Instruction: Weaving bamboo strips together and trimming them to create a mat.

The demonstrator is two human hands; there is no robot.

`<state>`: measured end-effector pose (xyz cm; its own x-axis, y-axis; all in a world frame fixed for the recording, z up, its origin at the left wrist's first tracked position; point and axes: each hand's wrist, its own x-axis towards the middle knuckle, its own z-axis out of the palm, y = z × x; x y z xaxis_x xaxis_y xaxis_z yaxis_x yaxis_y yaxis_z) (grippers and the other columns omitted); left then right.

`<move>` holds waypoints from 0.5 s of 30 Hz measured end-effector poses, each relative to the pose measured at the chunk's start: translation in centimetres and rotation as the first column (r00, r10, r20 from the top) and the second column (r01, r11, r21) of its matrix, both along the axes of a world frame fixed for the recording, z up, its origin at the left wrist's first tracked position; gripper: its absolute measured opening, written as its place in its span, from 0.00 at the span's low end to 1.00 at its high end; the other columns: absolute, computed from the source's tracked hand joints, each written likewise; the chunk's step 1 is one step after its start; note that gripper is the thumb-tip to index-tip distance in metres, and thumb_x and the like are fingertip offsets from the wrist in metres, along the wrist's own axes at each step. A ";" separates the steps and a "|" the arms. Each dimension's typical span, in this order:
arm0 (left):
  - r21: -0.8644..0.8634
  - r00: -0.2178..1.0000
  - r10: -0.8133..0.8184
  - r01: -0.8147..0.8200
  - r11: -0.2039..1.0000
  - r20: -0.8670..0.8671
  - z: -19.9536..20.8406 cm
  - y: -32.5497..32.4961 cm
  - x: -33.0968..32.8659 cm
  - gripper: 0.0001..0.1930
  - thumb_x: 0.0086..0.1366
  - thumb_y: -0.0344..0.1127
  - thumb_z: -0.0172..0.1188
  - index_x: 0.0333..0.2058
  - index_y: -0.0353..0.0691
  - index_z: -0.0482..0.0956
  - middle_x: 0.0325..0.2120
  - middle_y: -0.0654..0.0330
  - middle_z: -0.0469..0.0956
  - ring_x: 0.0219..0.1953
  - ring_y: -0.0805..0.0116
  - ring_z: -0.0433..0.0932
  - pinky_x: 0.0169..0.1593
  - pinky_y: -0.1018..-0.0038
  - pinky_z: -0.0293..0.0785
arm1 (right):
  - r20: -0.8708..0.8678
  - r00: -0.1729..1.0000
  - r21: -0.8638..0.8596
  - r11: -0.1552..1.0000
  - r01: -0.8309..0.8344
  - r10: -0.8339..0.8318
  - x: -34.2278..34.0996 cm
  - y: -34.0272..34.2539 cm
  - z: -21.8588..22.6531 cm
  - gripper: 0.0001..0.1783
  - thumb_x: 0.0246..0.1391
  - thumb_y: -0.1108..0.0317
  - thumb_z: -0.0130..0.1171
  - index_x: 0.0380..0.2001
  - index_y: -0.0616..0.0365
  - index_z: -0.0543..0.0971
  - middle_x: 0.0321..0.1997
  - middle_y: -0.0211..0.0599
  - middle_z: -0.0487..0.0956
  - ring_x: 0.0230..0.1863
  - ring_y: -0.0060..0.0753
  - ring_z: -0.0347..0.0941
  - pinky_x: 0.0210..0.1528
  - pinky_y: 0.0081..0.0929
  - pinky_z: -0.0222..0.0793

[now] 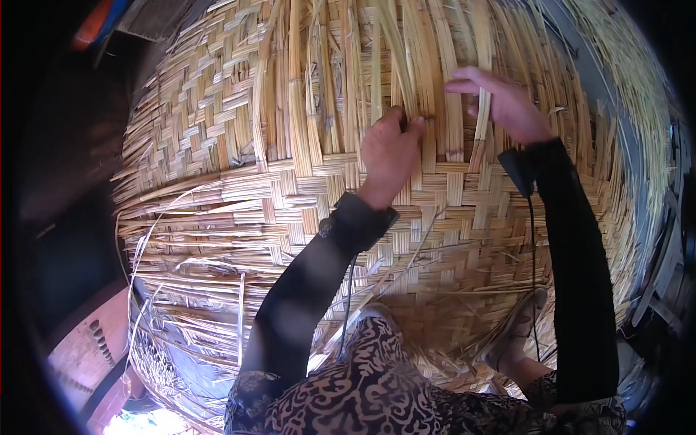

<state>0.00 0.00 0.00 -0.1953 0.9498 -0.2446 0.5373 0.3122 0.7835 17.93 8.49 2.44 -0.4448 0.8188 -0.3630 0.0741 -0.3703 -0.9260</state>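
Observation:
A large mat of split straw-coloured strips (449, 188), probably bamboo or cane, spreads out before me, partly woven in a checked pattern. My left hand (391, 152) is closed at the mat's middle, thumb and fingers pinched on a strip among the loose upright ones; the fingertips are partly hidden. To its right, my right hand (513, 109) has its fingers bent around an upright strip (483, 119), which crosses in front of the palm. That strip's lower end lies against the top edge of the tight weave. Long loose strips (297, 94) run away from me on both sides.
My bare feet (511, 337) rest on the near part of the mat. Uneven strip ends (167, 362) stick out at the lower left. A pile of pale straw-like strips (638, 94) lies along the right. Thin cables (533, 254) hang from both wrists.

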 end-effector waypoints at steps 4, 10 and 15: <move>0.004 0.996 0.042 -0.042 0.999 0.078 -0.8 0.0 -0.7 0.13 0.51 0.41 0.54 0.24 0.36 0.72 0.20 0.47 0.73 0.26 0.48 0.72 0.30 0.59 0.66 | 0.047 0.977 -0.077 0.976 -0.203 0.207 -2.1 0.6 1.4 0.30 0.53 0.48 0.41 0.48 0.65 0.64 0.46 0.40 0.68 0.52 0.28 0.60 0.44 0.22 0.60; -0.030 0.982 -0.171 0.169 0.985 -0.076 -0.3 0.6 -0.2 0.09 0.51 0.41 0.52 0.25 0.41 0.73 0.21 0.49 0.74 0.28 0.49 0.73 0.32 0.60 0.68 | 0.147 0.989 0.132 0.991 -0.039 0.020 -1.7 -0.7 1.1 0.32 0.49 0.42 0.45 0.46 0.58 0.69 0.47 0.38 0.68 0.51 0.29 0.61 0.47 0.27 0.58; -0.064 0.980 -0.197 0.196 0.979 -0.016 -0.3 0.6 -0.4 0.10 0.52 0.41 0.51 0.26 0.42 0.73 0.22 0.49 0.74 0.29 0.49 0.73 0.33 0.60 0.69 | 0.240 0.966 0.306 0.952 0.017 -0.094 -1.6 0.3 -0.6 0.25 0.46 0.46 0.50 0.33 0.59 0.75 0.37 0.35 0.72 0.39 0.26 0.66 0.40 0.24 0.60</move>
<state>-0.39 0.57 -0.31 -0.0124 0.9533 -0.3019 0.6103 0.2464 0.7529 16.34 8.74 1.85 -0.3224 0.9272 -0.1907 0.3035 -0.0896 -0.9486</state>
